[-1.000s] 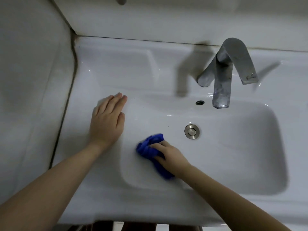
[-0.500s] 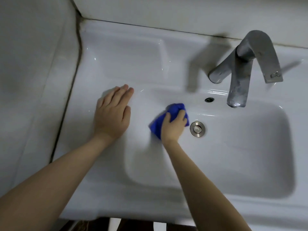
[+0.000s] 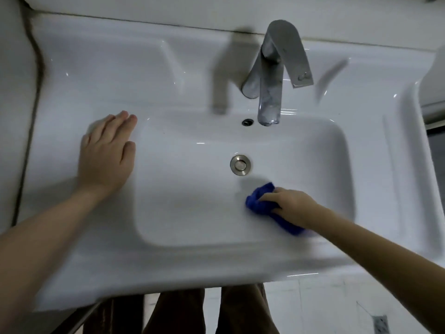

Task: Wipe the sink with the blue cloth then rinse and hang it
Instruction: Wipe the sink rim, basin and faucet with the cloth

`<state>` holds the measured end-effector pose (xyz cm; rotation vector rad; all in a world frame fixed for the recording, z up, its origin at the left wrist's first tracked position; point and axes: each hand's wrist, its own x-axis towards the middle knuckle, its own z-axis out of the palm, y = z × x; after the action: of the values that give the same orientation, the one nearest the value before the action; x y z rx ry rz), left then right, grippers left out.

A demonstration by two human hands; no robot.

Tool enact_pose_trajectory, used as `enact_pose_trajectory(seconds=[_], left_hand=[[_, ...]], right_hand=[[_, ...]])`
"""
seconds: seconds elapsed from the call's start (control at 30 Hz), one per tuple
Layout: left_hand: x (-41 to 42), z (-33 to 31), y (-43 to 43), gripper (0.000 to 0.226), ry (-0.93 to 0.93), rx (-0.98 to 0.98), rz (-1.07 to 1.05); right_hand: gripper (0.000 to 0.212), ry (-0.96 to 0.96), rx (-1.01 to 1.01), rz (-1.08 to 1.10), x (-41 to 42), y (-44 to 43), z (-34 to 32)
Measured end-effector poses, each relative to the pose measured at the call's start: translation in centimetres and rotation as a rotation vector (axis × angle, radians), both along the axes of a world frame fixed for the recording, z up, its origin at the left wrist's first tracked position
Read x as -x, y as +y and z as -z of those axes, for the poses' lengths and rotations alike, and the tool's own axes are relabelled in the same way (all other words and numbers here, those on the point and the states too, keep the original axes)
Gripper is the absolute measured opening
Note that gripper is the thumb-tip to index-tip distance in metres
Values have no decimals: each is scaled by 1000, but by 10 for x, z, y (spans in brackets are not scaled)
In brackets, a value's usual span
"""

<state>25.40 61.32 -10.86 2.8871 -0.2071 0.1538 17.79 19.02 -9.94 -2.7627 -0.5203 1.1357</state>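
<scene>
Inside sink (image 3: pixel 375 165) – R hand (image 3: pixel 292 204) gripping blue cloth (image 3: pixel 261 197).

Both arms are bare and stretch forward. The left hand (image 3: pixel 106 155) lies flat, palm down, with its fingers close together and pointing away. The right hand (image 3: pixel 292 204) reaches in from the right, its fingers curled tight in a grip.

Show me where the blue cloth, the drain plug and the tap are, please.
blue cloth (image 3: pixel 258 201): head view, on the bunched end sticking out past the fingers.
drain plug (image 3: pixel 240 165): head view, on its round metal cap.
tap (image 3: pixel 269 102): head view, on the spout's front face.
</scene>
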Motion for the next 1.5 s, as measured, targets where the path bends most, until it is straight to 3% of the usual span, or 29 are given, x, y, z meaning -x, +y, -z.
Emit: enact_pose_trajectory(seconds=[0.07,0.1,0.17,0.23,0.3,0.4,0.5,0.57,0.67,0.77,0.83,0.9,1.0,1.27,1.5], left_hand=[[0,1,0,52,-6,3,-4],[0,2,0,52,-4,5,-9],[1,2,-1,52,-1,16,-21],[1,2,-1,52,3,29,-25],[1,3,-1,53,3,28,-33],[0,4,0,53,-6,20,-29],[0,3,-1,53,-2,8,-24],[0,3,-2,53,1,16,-31],[0,2,-3,53,3,12,-28],[0,1,-2,54,16,8,-38],[1,0,-3,54,30,9,-43],[1,0,-2,53,21,7,-49],[-1,1,-2,52,-1,-12,-32],[1,-3,-2,53,4,-46,-27],[1,-5,-2,54,34,-49,-39]], right_hand=[[43,-220,234,-14,-11,-63,3],[48,-339,256,-6,-19,-81,8],[55,-440,245,118,-39,-74,27],[51,-456,125,377,-48,-32,49],[47,-388,-91,520,-35,18,66],[42,-135,-290,270,5,59,54],[37,37,-331,79,12,29,25],[35,18,-196,36,5,-20,16],[43,-174,182,-47,-13,-87,5],[63,-321,437,-157,-51,-88,1],[85,-398,510,-60,-70,-75,3],[91,-378,426,109,-63,-66,14],[54,-273,152,305,-8,-47,28],[37,119,-214,372,13,53,11],[38,113,-405,396,17,188,20]])
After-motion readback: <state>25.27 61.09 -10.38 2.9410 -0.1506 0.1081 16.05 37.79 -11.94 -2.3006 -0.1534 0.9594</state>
